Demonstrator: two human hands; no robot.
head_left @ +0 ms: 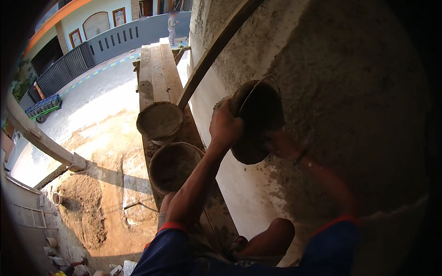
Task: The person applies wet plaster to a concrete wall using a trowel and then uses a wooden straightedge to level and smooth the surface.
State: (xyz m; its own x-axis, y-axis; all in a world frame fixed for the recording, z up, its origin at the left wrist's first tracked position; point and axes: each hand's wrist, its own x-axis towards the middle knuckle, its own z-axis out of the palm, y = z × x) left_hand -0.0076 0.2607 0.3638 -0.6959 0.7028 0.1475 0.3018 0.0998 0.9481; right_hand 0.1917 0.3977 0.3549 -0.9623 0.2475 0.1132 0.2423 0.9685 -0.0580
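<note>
My left hand [225,126] is closed on the rim of a dark, mortar-crusted bucket [260,103]. The bucket is tilted on its side close to the rough wall [350,92], with a thin wire handle along its edge. At the bucket's lower part is my right hand [283,145], in deep shadow; its fingers are not clear. Below my left forearm, a second bucket [172,165] stands on the planks with its wide mouth up. Just beyond it is a bucket [160,120] with grey-brown mortar-like material near its brim.
I am on a raised plank platform [159,73] along the wall. A slanting wooden pole [216,46] crosses ahead. Far below lie a sand heap [85,207] and a small pail [56,198]. A concrete post [41,133] rises left. A person [172,27] stands in the distance.
</note>
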